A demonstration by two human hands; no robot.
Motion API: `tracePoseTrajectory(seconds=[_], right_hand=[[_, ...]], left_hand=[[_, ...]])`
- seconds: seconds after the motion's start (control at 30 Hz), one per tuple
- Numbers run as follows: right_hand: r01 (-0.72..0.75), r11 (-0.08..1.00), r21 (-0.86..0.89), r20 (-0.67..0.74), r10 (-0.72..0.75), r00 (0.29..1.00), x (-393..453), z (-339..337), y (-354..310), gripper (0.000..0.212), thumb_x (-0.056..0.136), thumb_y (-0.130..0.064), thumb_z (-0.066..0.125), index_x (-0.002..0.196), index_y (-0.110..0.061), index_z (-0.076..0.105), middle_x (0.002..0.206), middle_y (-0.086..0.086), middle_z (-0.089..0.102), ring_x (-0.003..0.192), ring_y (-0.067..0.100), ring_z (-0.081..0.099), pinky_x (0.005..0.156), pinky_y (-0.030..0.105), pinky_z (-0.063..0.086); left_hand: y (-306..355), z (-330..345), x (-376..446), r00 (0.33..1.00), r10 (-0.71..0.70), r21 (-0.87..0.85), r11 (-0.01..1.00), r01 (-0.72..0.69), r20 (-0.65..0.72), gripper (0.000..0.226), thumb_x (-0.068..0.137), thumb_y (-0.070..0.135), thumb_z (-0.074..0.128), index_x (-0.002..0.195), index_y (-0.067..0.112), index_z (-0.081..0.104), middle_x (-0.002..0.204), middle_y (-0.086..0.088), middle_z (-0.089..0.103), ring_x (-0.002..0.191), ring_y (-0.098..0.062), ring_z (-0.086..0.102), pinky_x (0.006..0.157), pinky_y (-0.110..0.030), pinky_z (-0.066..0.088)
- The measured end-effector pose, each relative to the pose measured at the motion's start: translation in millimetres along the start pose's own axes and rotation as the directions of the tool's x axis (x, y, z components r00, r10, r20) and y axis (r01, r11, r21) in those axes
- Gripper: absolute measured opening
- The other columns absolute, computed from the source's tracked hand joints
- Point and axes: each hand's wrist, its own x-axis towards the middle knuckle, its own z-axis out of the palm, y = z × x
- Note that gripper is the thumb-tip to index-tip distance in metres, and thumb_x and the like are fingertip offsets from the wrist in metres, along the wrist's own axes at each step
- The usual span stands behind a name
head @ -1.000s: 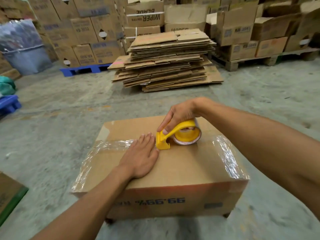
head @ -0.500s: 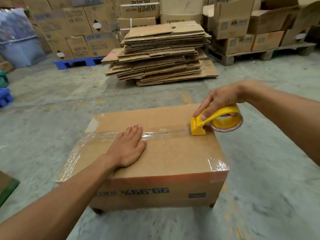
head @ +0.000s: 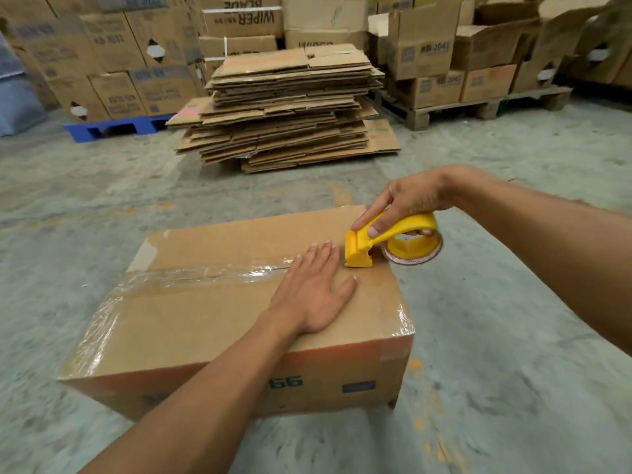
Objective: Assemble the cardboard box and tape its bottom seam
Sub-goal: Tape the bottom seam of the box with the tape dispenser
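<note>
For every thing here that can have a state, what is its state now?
cardboard box: closed, printing upside down, tape along its seam
tape dispenser: at the box's right edge, held
right hand: grips the dispenser
left hand: flat on the box, fingers straight
flattened cartons: stacked, unfolded

Even indoor light — blurred, warped edges

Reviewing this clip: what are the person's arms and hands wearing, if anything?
Nothing visible. Both forearms are bare up to the frame edge, with no sleeves in view. The left hand and right hand have no gloves, and no rings, watch or wristband can be seen. Fingernails are short and unpainted.
</note>
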Motion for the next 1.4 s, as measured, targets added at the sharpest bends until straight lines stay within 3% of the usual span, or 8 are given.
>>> tracePoseTrajectory(seconds=[0.13,0.33,0.5,0.73,0.9,1.0,1.13,1.4], right_hand=[[-0.056,0.998,-0.004,-0.021,0.056,0.998,-24.5,-15.4,30.3,0.037,0.07,-0.041,0.081,0.106,-0.043,0.075,0.094,-0.006,0.076,0.076,0.014,0.065,0.063,0.031,0.056],[-0.191,0.979,-0.066,-0.064,0.187,0.98,-49.5,-25.4,66.9,0.072,0.036,-0.069,0.085,0.104,-0.051,0.073,0.11,-0.006,0.071,0.101,0.022,0.064,0.089,0.038,0.055],[-0.185,0.975,-0.125,-0.096,0.174,0.98,-25.1,-1.9,53.0,0.04,0.068,-0.053,0.08,0.108,-0.051,0.071,0.105,-0.019,0.066,0.096,0.013,0.06,0.078,0.03,0.052],[-0.144,0.979,-0.143,-0.148,0.123,0.981,-33.7,13.9,37.9,0.04,0.075,-0.047,0.079,0.114,-0.045,0.071,0.093,-0.023,0.063,0.084,0.005,0.057,0.071,0.023,0.045],[-0.393,0.768,-0.506,-0.03,0.439,0.898,-31.6,78.8,84.3,0.038,0.071,-0.049,0.079,0.098,-0.022,0.075,0.093,-0.009,0.069,0.09,0.017,0.063,0.084,0.031,0.053],[-0.396,0.812,-0.428,0.093,0.475,0.875,-41.2,152.3,130.0,0.026,0.079,-0.044,0.072,0.093,-0.023,0.077,0.077,-0.019,0.069,0.09,0.006,0.058,0.083,0.027,0.051],[-0.422,0.823,-0.381,0.119,0.496,0.86,-45.3,174.7,140.6,0.043,0.082,-0.043,0.068,0.123,-0.028,0.069,0.12,-0.012,0.069,0.092,0.007,0.057,0.084,0.023,0.047],[-0.488,0.844,-0.223,-0.128,0.472,0.873,-20.5,122.0,123.3,0.044,0.079,-0.042,0.071,0.123,-0.033,0.069,0.125,-0.01,0.067,0.11,0.016,0.062,0.097,0.032,0.049]], left_hand=[[-2.8,-0.6,0.4,1.0,-0.016,0.027,1.0,0.015,0.015,0.075,0.096,0.063,0.017,0.157,0.023,0.0,0.164,0.007,-0.006,0.15,-0.012,-0.008,0.122,-0.035,-0.003],[-4.1,-0.3,1.4,1.0,-0.006,0.043,0.999,0.006,0.011,0.075,0.096,0.063,0.015,0.156,0.023,-0.002,0.164,0.007,-0.008,0.15,-0.012,-0.009,0.122,-0.035,-0.004],[-1.1,-3.0,2.9,1.0,-0.015,0.056,0.998,0.014,0.027,0.073,0.097,0.061,0.017,0.157,0.022,-0.001,0.164,0.006,-0.006,0.151,-0.014,-0.008,0.122,-0.039,-0.003],[18.8,-9.6,7.1,0.997,0.022,0.077,0.997,-0.028,0.078,0.068,0.099,0.056,0.021,0.157,0.024,0.003,0.165,0.002,-0.005,0.151,-0.022,-0.008,0.121,-0.047,-0.003],[45.4,-10.9,25.7,0.983,0.152,0.056,0.986,-0.159,0.107,0.063,0.101,0.051,0.021,0.157,0.024,0.008,0.165,0.004,0.002,0.151,-0.02,-0.003,0.122,-0.045,0.002],[46.3,-4.1,27.6,0.985,0.151,0.094,0.983,-0.158,0.08,0.063,0.101,0.05,0.016,0.157,0.023,0.007,0.165,0.004,0.002,0.151,-0.02,0.0,0.121,-0.047,0.003],[49.9,-6.2,33.3,0.968,0.222,0.183,0.953,-0.24,0.115,0.058,0.101,0.049,0.013,0.156,0.029,0.014,0.165,0.008,0.002,0.151,-0.02,-0.001,0.119,-0.051,0.01],[67.8,-11.3,62.0,0.886,0.446,0.415,0.788,-0.455,0.124,0.061,0.098,0.043,0.018,0.099,0.016,0.073,0.119,0.002,0.068,0.131,-0.017,0.045,0.106,-0.045,0.028]])
